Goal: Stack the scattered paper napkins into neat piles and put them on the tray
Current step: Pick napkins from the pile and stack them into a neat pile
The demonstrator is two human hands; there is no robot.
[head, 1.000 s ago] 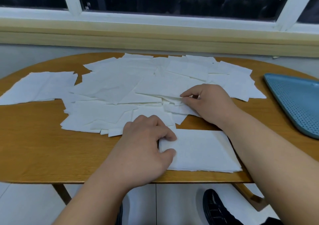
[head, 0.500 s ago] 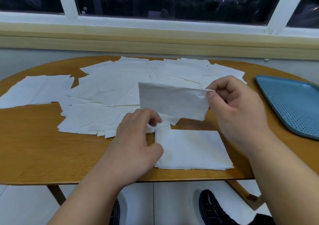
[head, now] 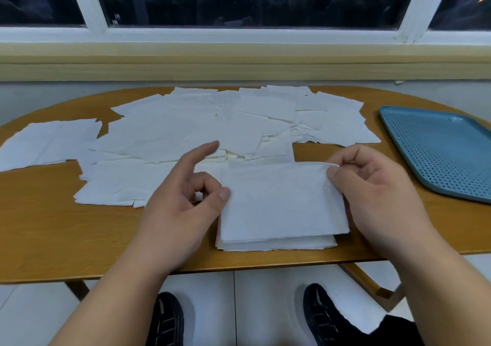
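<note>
A white napkin (head: pixel 279 199) lies over a neat pile of napkins (head: pixel 276 243) near the table's front edge. My right hand (head: pixel 372 186) pinches the napkin's far right corner between thumb and fingers. My left hand (head: pixel 186 197) pinches the napkin's left edge with thumb and a curled finger, while its index finger points up. Scattered white napkins (head: pixel 186 133) cover the middle and back of the wooden table (head: pixel 53 226). A blue perforated tray (head: pixel 438 152) sits at the right, with nothing on it.
More napkins (head: pixel 47 141) lie at the far left of the table. A windowsill and dark window run behind the table. Below the front edge are a pale tiled floor and two black shoes (head: pixel 167 319).
My right hand picked a napkin out of the scattered heap, lifted it, and brought it down over the pile. My left hand moved from the pile's edge to the napkin's left edge.
</note>
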